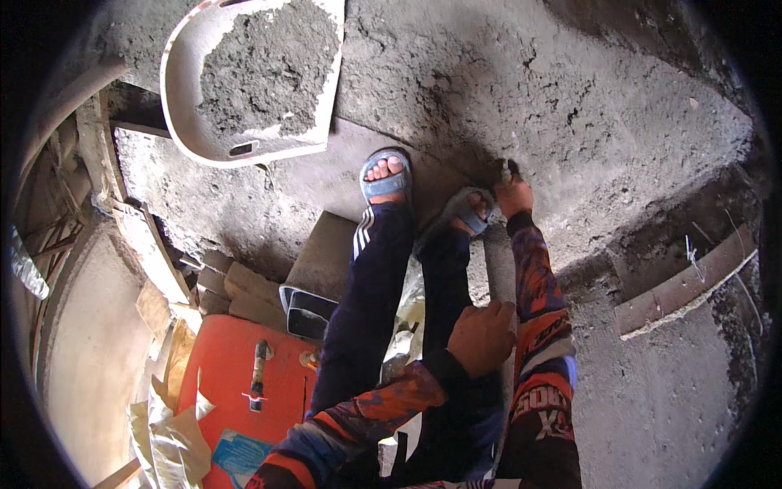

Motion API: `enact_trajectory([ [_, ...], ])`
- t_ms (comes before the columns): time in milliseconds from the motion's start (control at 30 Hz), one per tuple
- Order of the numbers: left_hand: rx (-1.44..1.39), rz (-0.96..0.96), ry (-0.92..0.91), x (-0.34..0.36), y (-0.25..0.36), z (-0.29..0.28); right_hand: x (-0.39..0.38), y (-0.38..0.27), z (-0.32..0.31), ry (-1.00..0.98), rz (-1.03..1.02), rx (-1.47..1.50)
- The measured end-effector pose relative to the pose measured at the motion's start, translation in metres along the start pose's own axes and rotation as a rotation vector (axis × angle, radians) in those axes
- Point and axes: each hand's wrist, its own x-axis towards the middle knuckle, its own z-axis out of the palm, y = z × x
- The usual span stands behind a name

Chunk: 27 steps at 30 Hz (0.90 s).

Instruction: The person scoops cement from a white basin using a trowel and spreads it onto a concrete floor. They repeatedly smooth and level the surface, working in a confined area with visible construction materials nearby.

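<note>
My right hand (513, 196) reaches down to the rough grey mortar surface (456, 98), just beside my right sandal (476, 204). Its fingers are closed around something; a small pale end shows past them, but the rest is hidden in shadow. My left hand (482, 337) is curled into a fist over my right leg, close to my right forearm, and nothing shows in it. Ahead and to the left lies a cut-open white plastic container (183, 98) holding wet grey mortar (269, 69).
A rectangular hollow metal box (314, 265) lies by my left leg, near stacked blocks (244, 289). An orange panel (224, 359) with a metal fitting is at lower left, beside crumpled paper (175, 444). A curved strip (684, 281) with wires projects at right.
</note>
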Motion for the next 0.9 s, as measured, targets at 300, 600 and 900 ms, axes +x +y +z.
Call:
enact_trajectory([
  [300,-0.02,0.046,0.13,-0.007,-0.008,0.01,0.03,-0.043,-0.013,-0.091,0.005,0.244],
  [600,0.125,-0.032,-0.001,-0.015,-0.018,0.006,0.002,-0.082,-0.012,-0.024,-0.011,0.021],
  [900,0.175,0.009,-0.171,-0.035,-0.057,0.036,-0.085,-0.265,-0.058,-0.061,-0.587,0.328],
])
